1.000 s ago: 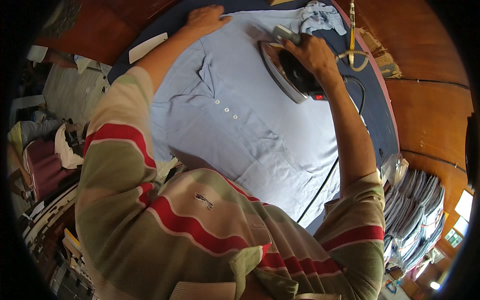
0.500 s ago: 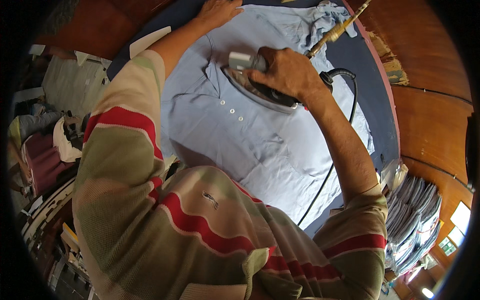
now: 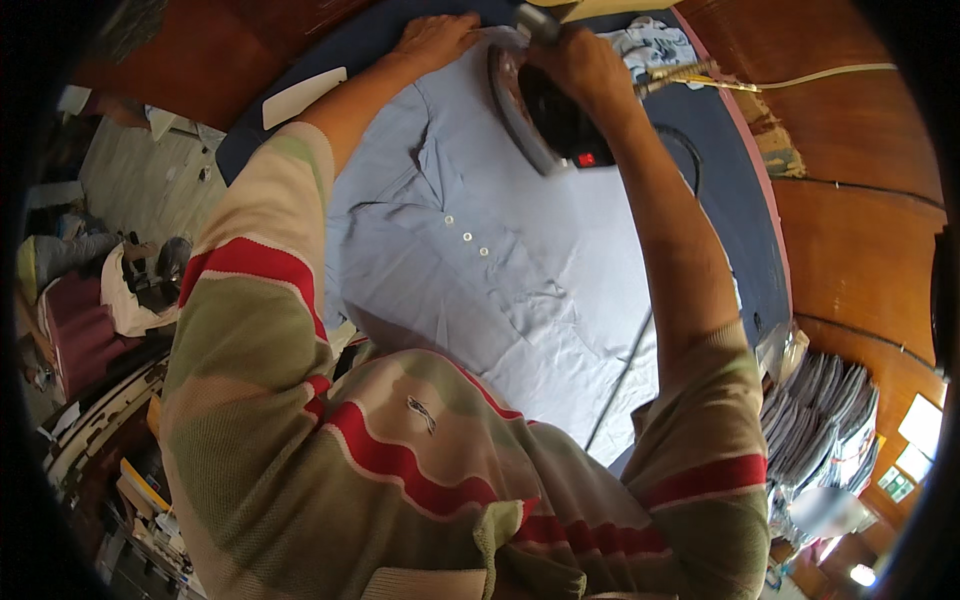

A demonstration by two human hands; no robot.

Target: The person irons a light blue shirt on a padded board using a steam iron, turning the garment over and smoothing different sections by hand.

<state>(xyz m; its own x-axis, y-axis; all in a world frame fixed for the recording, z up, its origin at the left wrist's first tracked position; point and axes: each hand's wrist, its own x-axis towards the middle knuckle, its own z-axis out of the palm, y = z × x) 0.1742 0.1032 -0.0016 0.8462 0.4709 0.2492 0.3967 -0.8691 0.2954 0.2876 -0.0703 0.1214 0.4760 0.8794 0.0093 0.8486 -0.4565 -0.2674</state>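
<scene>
A light blue shirt (image 3: 560, 235) lies spread on a dark blue padded ironing board (image 3: 755, 210), its short placket of white buttons facing up. Some creases run left of the placket and toward the near end. My right hand (image 3: 588, 72) is closed around the handle of an iron (image 3: 555, 115), whose tip points away from me near the shirt's far edge. A red light shows at its heel. At the far left edge of the cloth rests my left hand (image 3: 437, 42), fingers stretched out toward the right. Its fingertips touch the fabric.
A white flat piece (image 3: 305, 96) lies on the board beside my left forearm. A pale hose (image 3: 830, 75) comes in from the right, and a thin dark cord (image 3: 618, 385) crosses the shirt. Folded garments (image 3: 820, 410) are stacked by the wooden wall (image 3: 860, 250). Clutter fills the lower left.
My right hand has slid the iron away from me and turned its tip toward the far edge. The left hand has stayed almost in place.
</scene>
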